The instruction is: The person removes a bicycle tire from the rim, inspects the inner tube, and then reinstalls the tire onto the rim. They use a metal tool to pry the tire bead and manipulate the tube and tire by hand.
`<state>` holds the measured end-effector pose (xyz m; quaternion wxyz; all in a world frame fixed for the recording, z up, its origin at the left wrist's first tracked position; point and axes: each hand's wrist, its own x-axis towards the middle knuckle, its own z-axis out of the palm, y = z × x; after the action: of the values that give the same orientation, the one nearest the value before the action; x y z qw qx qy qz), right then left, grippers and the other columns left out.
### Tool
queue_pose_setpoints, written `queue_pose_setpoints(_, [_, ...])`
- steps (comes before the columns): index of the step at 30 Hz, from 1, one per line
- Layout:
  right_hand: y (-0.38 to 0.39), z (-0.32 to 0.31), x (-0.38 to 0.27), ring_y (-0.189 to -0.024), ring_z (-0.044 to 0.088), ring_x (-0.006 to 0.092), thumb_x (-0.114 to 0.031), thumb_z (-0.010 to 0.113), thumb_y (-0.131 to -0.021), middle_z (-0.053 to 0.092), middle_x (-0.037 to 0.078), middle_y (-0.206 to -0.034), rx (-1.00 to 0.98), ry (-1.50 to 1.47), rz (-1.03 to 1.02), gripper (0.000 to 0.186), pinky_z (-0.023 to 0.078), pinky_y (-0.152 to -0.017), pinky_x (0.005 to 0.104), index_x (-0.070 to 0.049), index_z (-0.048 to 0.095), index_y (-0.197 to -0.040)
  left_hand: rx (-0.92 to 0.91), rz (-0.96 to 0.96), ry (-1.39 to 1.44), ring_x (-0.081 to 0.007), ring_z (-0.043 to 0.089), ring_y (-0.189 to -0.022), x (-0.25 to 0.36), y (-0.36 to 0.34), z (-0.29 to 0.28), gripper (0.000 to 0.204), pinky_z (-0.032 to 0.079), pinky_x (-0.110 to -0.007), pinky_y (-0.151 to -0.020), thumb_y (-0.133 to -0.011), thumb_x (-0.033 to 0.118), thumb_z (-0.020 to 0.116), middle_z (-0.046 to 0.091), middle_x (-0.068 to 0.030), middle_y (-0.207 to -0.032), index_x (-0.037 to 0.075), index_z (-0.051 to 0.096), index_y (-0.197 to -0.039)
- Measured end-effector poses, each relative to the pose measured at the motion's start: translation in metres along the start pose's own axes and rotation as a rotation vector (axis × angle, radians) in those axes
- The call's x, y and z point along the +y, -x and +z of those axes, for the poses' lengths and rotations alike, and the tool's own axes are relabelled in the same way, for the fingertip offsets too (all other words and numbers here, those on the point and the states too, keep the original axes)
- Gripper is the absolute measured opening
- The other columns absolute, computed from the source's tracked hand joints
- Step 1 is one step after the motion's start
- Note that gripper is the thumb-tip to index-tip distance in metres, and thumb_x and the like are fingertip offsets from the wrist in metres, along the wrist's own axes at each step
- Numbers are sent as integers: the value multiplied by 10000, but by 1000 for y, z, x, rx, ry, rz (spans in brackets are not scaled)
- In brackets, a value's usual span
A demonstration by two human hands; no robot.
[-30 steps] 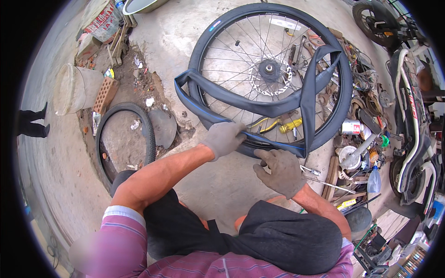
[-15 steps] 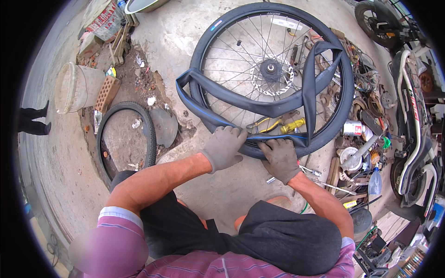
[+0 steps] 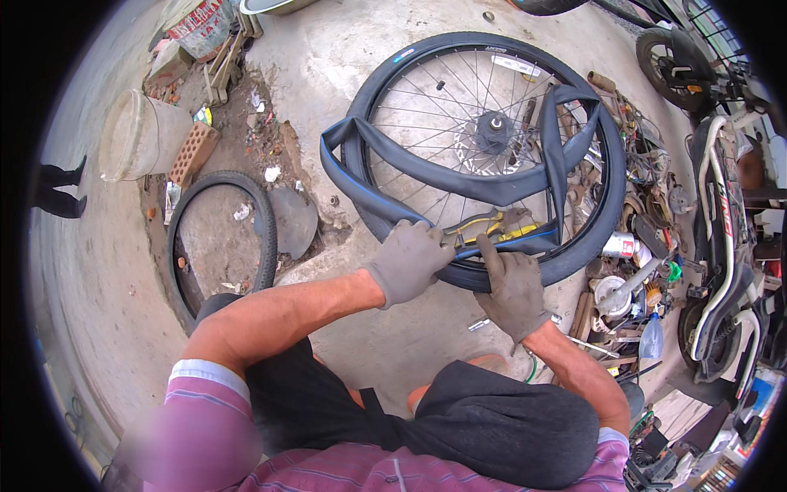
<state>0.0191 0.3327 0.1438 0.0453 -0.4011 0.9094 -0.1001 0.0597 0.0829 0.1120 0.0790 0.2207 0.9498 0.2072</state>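
A spoked bicycle wheel with a black tyre lies flat on the ground before me. A limp black inner tube with a blue stripe is draped across it in loose loops. At the near side of the wheel, my gloved left hand has its fingers closed on the tube beside the tyre. Just right of it, my gloved right hand curls its fingers over the tube at the tyre's near edge, thumb raised apart. The fingertips of both hands are partly hidden. Yellow-handled pliers lie beyond my hands, seen through the spokes.
A smaller tyre, a perforated brick and a whitish bucket are on the left. Tools and parts clutter the right, with a can and a clear plastic bottle. A motorbike stands beyond them.
My right hand has shifted slightly right and nearer, its thumb now raised. My left hand has moved a little right along the tube. The wheel appears lower in view.
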Motion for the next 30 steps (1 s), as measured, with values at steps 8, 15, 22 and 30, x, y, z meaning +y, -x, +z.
queue_pose_setpoints(8, [-9, 7, -4, -976, 697, 311, -264, 883, -745, 716, 103, -979, -193, 108, -21, 423, 505, -870, 478, -102, 739, -1109, 52, 39, 14, -343, 717, -976, -8, -6, 15, 169, 508, -504, -808, -825, 201, 802, 728, -117, -977, 118, 745, -960])
queue_pose_setpoints(15, [-15, 16, -7, -990, 710, 281, -231, 793, -849, 736, 77, -1001, -370, 159, 13, 207, 508, -855, 476, -130, 777, -1029, -148, 42, 11, -347, 732, -953, -13, -15, 32, 210, 516, -499, -790, -812, 264, 833, 724, -123, -911, 115, 762, -941])
queue_pose_setpoints(22, [-20, 11, -6, -1199, 667, 280, -183, 665, -969, 733, 77, -1186, -59, 351, -231, 196, 478, -992, 495, -139, 819, -1082, -185, 26, -117, -299, 705, -1027, 1, -12, 27, 171, 509, -507, -864, -850, 256, 809, 716, -90, -1012, 124, 788, -958])
queue_pose_setpoints(30, [-26, 12, -7, -1096, 720, 296, -331, 837, -840, 766, 86, -1087, -427, 210, -104, 292, 510, -991, 481, -134, 806, -1053, -89, 72, -345, -268, 650, -1174, 7, -12, 7, 182, 424, -559, -1180, -928, 152, 662, 690, -78, -1130, 123, 823, -1009])
